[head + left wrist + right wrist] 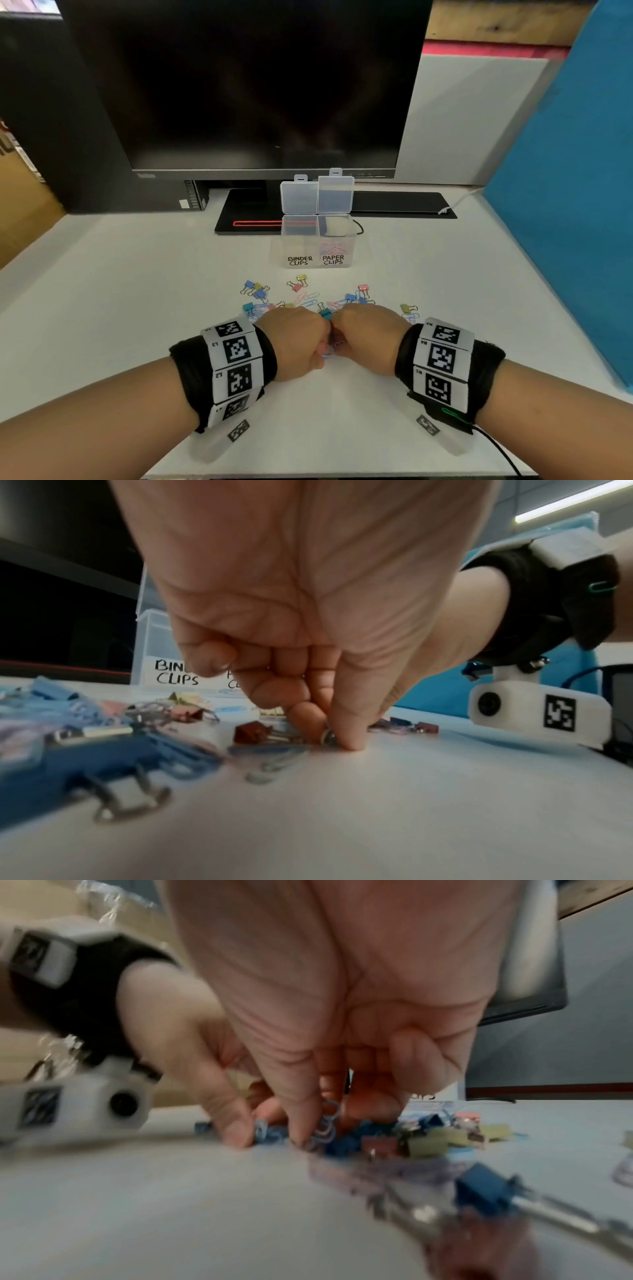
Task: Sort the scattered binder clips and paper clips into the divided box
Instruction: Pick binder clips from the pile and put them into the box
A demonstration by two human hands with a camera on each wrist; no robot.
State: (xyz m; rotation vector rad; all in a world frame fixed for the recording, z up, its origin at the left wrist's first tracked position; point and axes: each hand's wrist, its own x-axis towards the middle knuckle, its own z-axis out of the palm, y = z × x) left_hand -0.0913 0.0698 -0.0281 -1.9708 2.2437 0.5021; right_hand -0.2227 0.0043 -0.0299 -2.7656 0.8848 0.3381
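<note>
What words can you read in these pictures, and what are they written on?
"BINDER CLIPS": left compartment label of the clear divided box.
"PAPER CLIPS": right compartment label of the same box.
"L3", "L2": left wristband.
"R4", "R5": right wristband.
Logo on the monitor's lower left corner: too blurred to read.
The wristbands' square black-and-white markers are codes, not words.

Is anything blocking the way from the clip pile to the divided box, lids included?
Nothing visible does. Both lids stand open behind the divided box, and bare desk lies between it and the scattered clips, where the left hand and right hand work.
</note>
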